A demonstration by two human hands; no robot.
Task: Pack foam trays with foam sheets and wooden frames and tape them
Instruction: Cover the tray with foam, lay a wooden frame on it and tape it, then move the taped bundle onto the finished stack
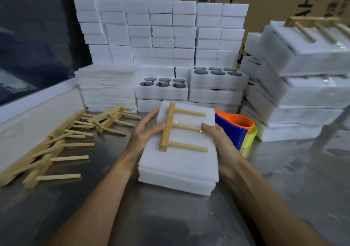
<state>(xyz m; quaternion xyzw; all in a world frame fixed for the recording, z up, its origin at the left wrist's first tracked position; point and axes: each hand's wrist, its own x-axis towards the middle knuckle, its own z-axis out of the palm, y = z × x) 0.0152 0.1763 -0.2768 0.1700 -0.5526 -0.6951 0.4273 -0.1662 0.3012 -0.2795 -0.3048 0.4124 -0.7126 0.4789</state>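
A white foam pack (pixel 178 168) lies on the metal table (pixel 170 217) in front of me, covered by a foam sheet. On top of it lies a wooden frame (pixel 167 127) with three pegs pointing right; a strip of clear tape glints across its middle peg. My left hand (pixel 145 130) grips the pack's left edge, thumb on top beside the frame's bar. My right hand (pixel 217 137) holds the right edge, with fingers on the sheet at the middle peg's tip.
Loose wooden frames (pixel 56 147) are strewn at the left. A blue and orange tape dispenser (pixel 234 130) with yellowish tape sits just right of the pack. Foam trays with dark discs (pixel 162 88), foam sheets (pixel 108 88), foam blocks and finished packs (pixel 306 71) stand behind and right.
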